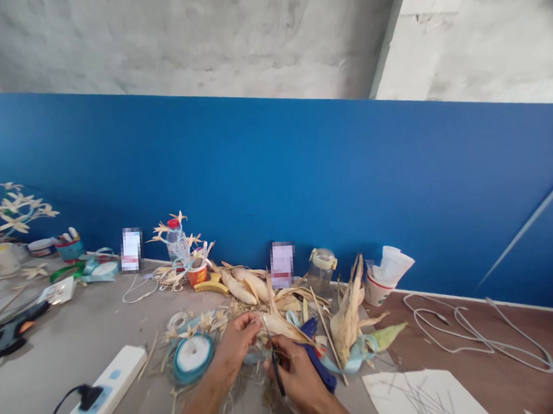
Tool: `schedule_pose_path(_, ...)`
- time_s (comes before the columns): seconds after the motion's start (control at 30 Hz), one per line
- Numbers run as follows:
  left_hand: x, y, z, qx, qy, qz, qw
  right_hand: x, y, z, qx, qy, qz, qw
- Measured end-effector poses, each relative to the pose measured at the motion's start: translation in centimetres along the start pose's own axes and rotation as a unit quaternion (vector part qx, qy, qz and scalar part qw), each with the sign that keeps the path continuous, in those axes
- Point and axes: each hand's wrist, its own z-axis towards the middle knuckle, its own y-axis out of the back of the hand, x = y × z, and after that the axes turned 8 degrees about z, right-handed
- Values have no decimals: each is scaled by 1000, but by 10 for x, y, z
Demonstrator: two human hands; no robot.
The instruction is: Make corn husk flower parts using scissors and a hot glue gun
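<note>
Over the middle of the table, my left hand [236, 347] is closed in a pinch on a small pale piece of corn husk, mostly hidden by the fingers. My right hand [296, 374] grips black-handled scissors [278, 372], their blades pointing up beside the left fingertips. Just behind both hands lies a broad dry husk leaf [284, 326]. A dark blue glue gun [320, 367] rests right of my right hand, partly covered by it. Left of my left wrist is a spool of teal ribbon [193, 360], with small husk flowers [206, 322] behind it.
Husks [244, 287] are heaped along the blue partition [255, 171], near a jar [322, 266] and a paper cup [377, 288]. A white power strip [114, 385] lies front left, a black glue gun [19, 329] farther left. Thin wires lie on white paper [422, 398] at right.
</note>
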Motion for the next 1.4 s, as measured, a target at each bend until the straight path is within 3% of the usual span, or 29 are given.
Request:
schedule_pose_path(0.17,1,0,-1,8,0,6,1000,2,0,1,44,0,-37,998)
schedule_pose_path(0.77,0,1,0,8,14,-17,1000,14,2,1,64,-10,-54,996)
schedule_pose_path(1.1,4,4,3,18,13,-22,1000,9,2,1,71,-31,-82,994)
schedule_pose_path(1.27,5,6,4,18,11,-23,1000,3,1,2,76,-23,-42,996)
schedule_pose_path(1.4,8,5,5,2,10,-52,999,-1,-1,7,31,-50,57,997)
